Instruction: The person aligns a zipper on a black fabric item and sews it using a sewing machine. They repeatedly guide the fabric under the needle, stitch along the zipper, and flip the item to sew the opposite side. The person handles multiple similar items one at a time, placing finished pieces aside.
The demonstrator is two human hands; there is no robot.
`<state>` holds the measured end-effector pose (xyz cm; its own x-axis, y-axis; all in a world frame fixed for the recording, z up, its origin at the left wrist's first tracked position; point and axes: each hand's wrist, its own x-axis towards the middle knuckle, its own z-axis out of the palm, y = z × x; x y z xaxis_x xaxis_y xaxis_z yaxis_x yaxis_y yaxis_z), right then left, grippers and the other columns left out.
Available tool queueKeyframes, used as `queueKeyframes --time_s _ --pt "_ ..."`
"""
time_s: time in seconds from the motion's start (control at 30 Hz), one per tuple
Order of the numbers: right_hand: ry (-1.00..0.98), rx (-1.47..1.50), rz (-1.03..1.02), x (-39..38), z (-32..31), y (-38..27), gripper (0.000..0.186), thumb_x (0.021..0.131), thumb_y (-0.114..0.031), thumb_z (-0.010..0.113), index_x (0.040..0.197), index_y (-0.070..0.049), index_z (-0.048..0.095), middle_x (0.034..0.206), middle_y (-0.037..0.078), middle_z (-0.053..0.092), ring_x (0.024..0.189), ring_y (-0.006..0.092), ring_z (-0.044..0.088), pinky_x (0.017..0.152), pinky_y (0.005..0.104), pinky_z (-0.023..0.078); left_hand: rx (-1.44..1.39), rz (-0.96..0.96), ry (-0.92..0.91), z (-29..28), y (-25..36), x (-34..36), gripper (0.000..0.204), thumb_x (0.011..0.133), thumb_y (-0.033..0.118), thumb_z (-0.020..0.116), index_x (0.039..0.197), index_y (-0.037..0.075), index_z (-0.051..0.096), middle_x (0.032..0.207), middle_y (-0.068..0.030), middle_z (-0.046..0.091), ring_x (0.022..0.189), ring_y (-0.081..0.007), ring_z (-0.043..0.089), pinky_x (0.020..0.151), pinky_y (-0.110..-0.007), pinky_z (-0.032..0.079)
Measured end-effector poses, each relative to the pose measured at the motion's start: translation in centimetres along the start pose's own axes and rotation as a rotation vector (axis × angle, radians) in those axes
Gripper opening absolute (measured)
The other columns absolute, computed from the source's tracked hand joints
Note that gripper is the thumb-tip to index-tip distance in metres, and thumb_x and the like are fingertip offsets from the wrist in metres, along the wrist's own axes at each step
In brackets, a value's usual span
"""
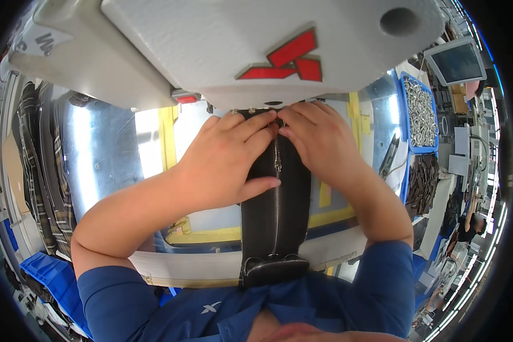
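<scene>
A long black fabric piece [259,222] with a metal zipper [277,211] down its middle lies under the head of a white sewing machine [211,40]. My left hand [225,154] presses on its left side, fingertips at the zipper's far end and thumb spread lower, across the zipper. On the other side, my right hand [322,139] grips the fabric close to the zipper, thumb and forefinger drawn together. Both hands' fingertips nearly meet just below the machine head, which hides the needle area. A zipper slider [277,167] sits between the hands. The piece's near end, with a curved zipper [276,263], reaches my body.
Yellow tape [211,235] borders the worktable panel. At right stand a blue tray [420,114] of metal hardware, a pair of thread snips [390,153] and dark small pieces [424,179]. Plaid fabric [43,171] hangs at left, above a blue crate [54,288].
</scene>
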<state>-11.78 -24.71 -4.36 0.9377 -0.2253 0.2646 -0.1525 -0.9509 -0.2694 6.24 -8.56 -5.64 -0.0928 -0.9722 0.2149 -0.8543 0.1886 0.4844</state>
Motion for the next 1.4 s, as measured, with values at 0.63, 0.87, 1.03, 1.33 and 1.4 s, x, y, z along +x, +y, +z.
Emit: queueKeyframes --time_s 0.63,0.87,1.03,1.33,1.4 --pt "-0.002 -0.003 -0.025 0.4 0.1 0.2 0.022 0.093 -0.015 0.072 0.112 -0.004 0.073 0.104 0.009 0.072 0.102 0.0314 0.069 0.094 0.0453 0.053 -0.262 -0.099 -0.063 -1.5 -0.7 0.5 0.068 0.080 0.036 0.088 0.135 0.000 0.070 0.140 -0.0223 0.069 0.114 -0.0401 0.069 0.103 -0.046 0.052" --pt "-0.002 -0.042 -0.020 0.4 0.2 0.1 0.019 0.095 -0.016 0.071 0.110 -0.004 0.073 0.107 0.010 0.074 0.104 0.0311 0.070 0.096 0.0448 0.053 -0.223 -0.070 -0.014 -0.8 -0.7 0.3 0.063 0.083 0.035 0.086 0.133 0.000 0.072 0.139 -0.0228 0.069 0.115 -0.0393 0.069 0.103 -0.047 0.052" --pt "-0.003 -0.050 0.009 2.1 1.2 -1.4 0.019 0.096 -0.017 0.071 0.109 -0.004 0.074 0.104 0.011 0.075 0.104 0.0315 0.071 0.095 0.0458 0.054 -0.148 -0.201 0.012 -2.5 -0.9 -0.1 0.054 0.086 0.034 0.083 0.127 0.000 0.074 0.126 -0.0199 0.076 0.108 -0.0391 0.070 0.098 -0.046 0.054" --pt "0.013 -0.070 0.021 2.8 2.1 -1.7 0.013 0.096 -0.018 0.072 0.103 -0.008 0.077 0.091 0.010 0.075 0.089 0.0335 0.071 0.085 0.0466 0.054 -0.043 -0.239 -0.012 -2.6 -1.1 -0.1 0.047 0.087 0.033 0.082 0.120 0.001 0.076 0.107 -0.0166 0.079 0.101 -0.0374 0.070 0.092 -0.046 0.054" --pt "0.039 -0.073 0.003 2.9 2.2 -1.5 0.015 0.098 -0.023 0.074 0.104 -0.010 0.079 0.080 0.010 0.074 0.074 0.0341 0.070 0.074 0.0474 0.052 -0.039 -0.234 -0.011 -2.5 -1.1 -0.1 0.047 0.087 0.032 0.082 0.121 0.001 0.076 0.105 -0.0165 0.079 0.101 -0.0376 0.070 0.091 -0.046 0.054"
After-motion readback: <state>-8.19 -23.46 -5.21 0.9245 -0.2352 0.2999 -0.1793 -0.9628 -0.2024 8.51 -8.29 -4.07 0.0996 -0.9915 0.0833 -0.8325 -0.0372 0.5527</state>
